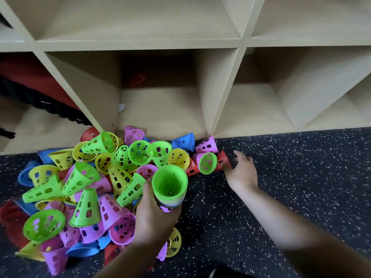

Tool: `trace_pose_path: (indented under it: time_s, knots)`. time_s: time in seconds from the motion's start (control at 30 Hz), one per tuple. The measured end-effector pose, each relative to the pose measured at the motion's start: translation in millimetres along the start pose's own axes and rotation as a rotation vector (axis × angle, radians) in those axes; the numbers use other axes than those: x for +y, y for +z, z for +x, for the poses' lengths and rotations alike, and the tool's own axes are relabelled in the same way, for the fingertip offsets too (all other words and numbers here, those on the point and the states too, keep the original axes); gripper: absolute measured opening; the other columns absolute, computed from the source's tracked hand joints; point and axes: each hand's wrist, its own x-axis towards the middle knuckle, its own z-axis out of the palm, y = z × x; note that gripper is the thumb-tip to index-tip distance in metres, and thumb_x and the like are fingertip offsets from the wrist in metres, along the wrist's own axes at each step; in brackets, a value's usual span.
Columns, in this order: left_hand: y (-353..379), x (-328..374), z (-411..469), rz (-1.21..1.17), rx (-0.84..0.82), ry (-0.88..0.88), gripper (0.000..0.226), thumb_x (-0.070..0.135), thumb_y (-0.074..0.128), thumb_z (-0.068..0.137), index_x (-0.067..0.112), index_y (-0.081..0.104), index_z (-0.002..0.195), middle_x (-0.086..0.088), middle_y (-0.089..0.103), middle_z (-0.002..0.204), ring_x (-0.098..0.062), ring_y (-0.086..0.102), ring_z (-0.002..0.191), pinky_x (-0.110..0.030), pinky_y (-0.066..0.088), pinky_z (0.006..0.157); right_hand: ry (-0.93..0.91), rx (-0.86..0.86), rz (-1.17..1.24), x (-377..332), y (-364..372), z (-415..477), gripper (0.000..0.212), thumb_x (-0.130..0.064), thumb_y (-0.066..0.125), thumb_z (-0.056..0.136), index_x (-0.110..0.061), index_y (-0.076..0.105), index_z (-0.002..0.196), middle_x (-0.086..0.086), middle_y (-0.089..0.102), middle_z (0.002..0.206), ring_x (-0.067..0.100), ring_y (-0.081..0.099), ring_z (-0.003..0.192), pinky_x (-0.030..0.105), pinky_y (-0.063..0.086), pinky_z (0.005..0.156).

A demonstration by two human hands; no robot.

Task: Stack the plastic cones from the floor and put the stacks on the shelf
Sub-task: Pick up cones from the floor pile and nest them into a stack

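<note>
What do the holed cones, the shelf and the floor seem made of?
The bright perforated cones look like thin moulded plastic, slightly glossy. The beige cubby shelf: probably laminated board, matt, faintly grained. The black speckled floor: likely rubber, matt, white-flecked.

A dark speckled floor carries a loose heap of cones in green, yellow, pink, blue and red, most lying on their sides, some tipped over one another. The heap runs up to the foot of a pale wooden shelf of open cubbies that stands on the floor. A pink cone lies just beside the shelf's base. A red cone sits deep in the middle lower cubby. Red and black padding fills the left cubby.
</note>
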Motion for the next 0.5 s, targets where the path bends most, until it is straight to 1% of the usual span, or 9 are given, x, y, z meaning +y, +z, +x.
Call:
trace_pose_path:
  time_s: [0.07, 0.1, 0.13, 0.17, 0.23, 0.27, 0.37, 0.43, 0.5]
  knots:
    - [-3, 0, 2, -0.004, 0.002, -0.002, 0.066, 0.024, 0.089, 0.067, 0.050, 0.043, 0.107, 0.015, 0.070, 0.097, 0.009, 0.064, 0.087, -0.002, 0.044, 0.067, 0.055, -0.036, -0.015, 2, 10, 11, 0.029, -0.034, 0.060, 0.093, -0.021, 0.066, 0.118, 0.006, 0.068, 0.115, 0.024, 0.065, 0.094, 0.028, 0.046, 0.074]
    - [-5, 0, 3, -0.007, -0.001, -0.005, 0.066, 0.023, 0.089, 0.068, 0.051, 0.043, 0.106, 0.017, 0.069, 0.097, 0.011, 0.064, 0.088, -0.001, 0.044, 0.067, 0.065, -0.041, 0.008, 3, 12, 12, 0.014, -0.030, 0.060, 0.093, -0.024, 0.069, 0.102, 0.004, 0.073, 0.106, 0.022, 0.065, 0.086, 0.027, 0.045, 0.069]
    - [-6, -1, 4, -0.012, -0.004, -0.006, 0.066, 0.023, 0.090, 0.068, 0.050, 0.044, 0.106, 0.020, 0.069, 0.098, 0.012, 0.063, 0.090, -0.001, 0.045, 0.068, 0.051, -0.026, 0.043, 3, 13, 10, 0.009, -0.026, 0.061, 0.093, -0.026, 0.070, 0.093, 0.003, 0.075, 0.101, 0.022, 0.065, 0.082, 0.027, 0.044, 0.067]
    - [-7, -1, 5, -0.016, -0.004, -0.004, 0.066, 0.023, 0.090, 0.068, 0.049, 0.044, 0.108, 0.022, 0.068, 0.098, 0.013, 0.063, 0.091, -0.001, 0.045, 0.070, 0.035, 0.003, 0.080, 3, 12, 5, 0.011, -0.023, 0.062, 0.093, -0.027, 0.072, 0.092, 0.003, 0.075, 0.101, 0.023, 0.066, 0.084, 0.027, 0.045, 0.069]
    - [-9, -3, 7, -0.012, 0.000, 0.001, 0.069, 0.022, 0.090, 0.068, 0.046, 0.044, 0.113, 0.025, 0.067, 0.101, 0.013, 0.063, 0.093, -0.001, 0.046, 0.072, -0.022, 0.101, 0.129, 3, 3, -7, 0.016, -0.021, 0.063, 0.094, -0.018, 0.075, 0.104, 0.005, 0.074, 0.105, 0.027, 0.067, 0.095, 0.027, 0.045, 0.078]
    - [-9, -3, 8, -0.011, 0.000, 0.005, 0.070, 0.021, 0.091, 0.068, 0.044, 0.043, 0.115, 0.025, 0.067, 0.101, 0.013, 0.064, 0.093, -0.002, 0.047, 0.072, -0.078, 0.177, 0.130, 4, -3, -14, 0.019, -0.020, 0.063, 0.094, -0.014, 0.074, 0.108, 0.006, 0.073, 0.106, 0.028, 0.067, 0.096, 0.026, 0.043, 0.078]
    - [-6, 0, 9, -0.015, 0.006, 0.005, 0.068, 0.017, 0.090, 0.068, 0.039, 0.044, 0.112, 0.024, 0.066, 0.096, 0.017, 0.062, 0.085, 0.000, 0.043, 0.067, -0.320, 0.373, 0.232, -8, -29, -40, 0.019, -0.019, 0.065, 0.094, -0.011, 0.073, 0.109, 0.005, 0.069, 0.096, 0.024, 0.063, 0.083, 0.019, 0.039, 0.070]
    - [-2, 5, 8, -0.037, 0.010, 0.017, 0.067, 0.014, 0.089, 0.069, 0.038, 0.044, 0.113, 0.025, 0.065, 0.096, 0.021, 0.059, 0.084, 0.002, 0.041, 0.068, -0.446, 0.386, 0.368, -28, -49, -60, 0.017, -0.015, 0.065, 0.094, -0.011, 0.073, 0.109, 0.003, 0.066, 0.092, 0.015, 0.058, 0.074, 0.013, 0.040, 0.066]
    - [3, 9, 7, -0.042, 0.019, 0.039, 0.067, 0.014, 0.089, 0.069, 0.042, 0.045, 0.110, 0.027, 0.064, 0.098, 0.023, 0.058, 0.087, 0.002, 0.040, 0.070, -0.570, 0.346, 0.444, -51, -65, -82, 0.016, -0.011, 0.065, 0.093, -0.009, 0.072, 0.108, 0.003, 0.065, 0.091, 0.015, 0.057, 0.071, 0.016, 0.044, 0.065]
